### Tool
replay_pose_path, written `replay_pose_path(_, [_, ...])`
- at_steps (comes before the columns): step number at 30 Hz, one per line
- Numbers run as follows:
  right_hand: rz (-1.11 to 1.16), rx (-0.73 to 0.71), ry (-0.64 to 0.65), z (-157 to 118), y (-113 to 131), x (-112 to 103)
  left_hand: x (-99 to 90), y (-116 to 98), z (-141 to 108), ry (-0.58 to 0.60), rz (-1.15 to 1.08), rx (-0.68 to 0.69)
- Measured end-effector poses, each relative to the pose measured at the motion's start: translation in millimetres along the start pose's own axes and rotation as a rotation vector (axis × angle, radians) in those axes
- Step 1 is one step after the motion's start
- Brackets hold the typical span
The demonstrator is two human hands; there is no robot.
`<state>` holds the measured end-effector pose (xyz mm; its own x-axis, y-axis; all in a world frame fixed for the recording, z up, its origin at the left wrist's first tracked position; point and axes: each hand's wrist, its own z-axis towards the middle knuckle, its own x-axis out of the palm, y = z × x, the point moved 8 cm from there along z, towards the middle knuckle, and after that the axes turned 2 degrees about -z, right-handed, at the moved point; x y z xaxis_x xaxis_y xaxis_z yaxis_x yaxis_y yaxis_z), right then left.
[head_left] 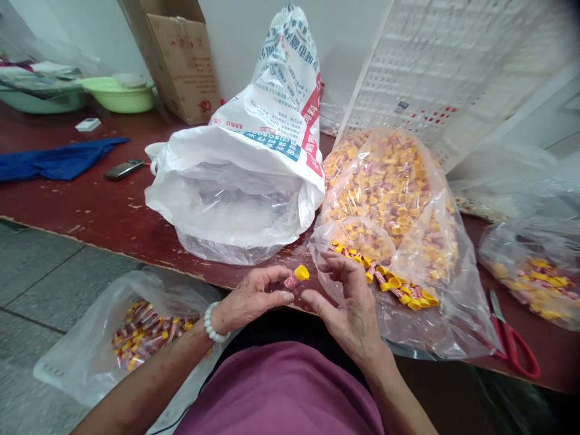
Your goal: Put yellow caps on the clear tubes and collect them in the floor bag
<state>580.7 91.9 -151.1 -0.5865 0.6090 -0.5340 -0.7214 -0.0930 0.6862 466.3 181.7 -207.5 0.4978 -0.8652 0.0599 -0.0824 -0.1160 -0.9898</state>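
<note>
My paint-worn red table [104, 205] carries a blue cloth [58, 160] and a mobile phone [124, 169] toward its left, a white plastic sack [235, 205] mid-table, a clear bag of yellow-capped tubes [389, 193] beside that, and red-handled scissors [514, 344] at the near right edge.

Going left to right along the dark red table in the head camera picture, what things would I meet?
Blue cloth, black mobile phone, big white plastic sack, clear plastic bag of yellow-capped tubes, red-handled scissors.
</note>
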Motion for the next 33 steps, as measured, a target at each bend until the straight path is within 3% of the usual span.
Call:
replay_pose_path(5, [-0.237, -0.209, 0.182, -6, 16, 30, 5.5, 11, -1, 0.017, -0.147, -0.074])
replay_pose_path(8, [-0.313, -0.221, 0.14, -9, 18, 43, 14.5, 20, 1, 0.008, -0.263, -0.087])
replay_pose_path(12, [-0.271, -0.215, 0.145, -11, 23, 46, 20.1, 19, 2, 0.022, -0.372, -0.075])
replay_pose_path(14, [-0.192, -0.197, 0.166, -10, 20, 34, 12.7, 12, 4, 0.036, -0.376, -0.064])
replay_pose_path(16, [-0.169, -0.118, 0.062, -7, 2, 6, -15.0, 1, 12, -0.088, -0.256, 0.007])
replay_pose_path(19, [-0.351, 0.033, -0.151, -13, -53, -39, -76.0, -20, 32, -0.455, 0.219, 0.133])
replay_pose_path(22, [-0.716, 0.048, -0.135, -25, -110, -51, -110.4, -31, 70, -0.612, 0.669, 0.151])
replay_pose_path(24, [-0.855, 0.049, -0.119, -34, -137, -48, -118.4, -30, 101, -0.597, 0.78, 0.158])
replay_pose_path(26, [-0.854, 0.025, -0.115, -41, -147, -40, -117.8, -26, 127, -0.543, 0.834, 0.154])
replay_pose_path(29, [-0.726, -0.019, -0.07, -43, -138, -22, -105.3, -18, 153, -0.419, 0.908, 0.128])
replay_pose_path(33, [-0.564, -0.007, -0.075, -34, -123, -13, -91.3, -11, 164, -0.347, 0.936, 0.112])
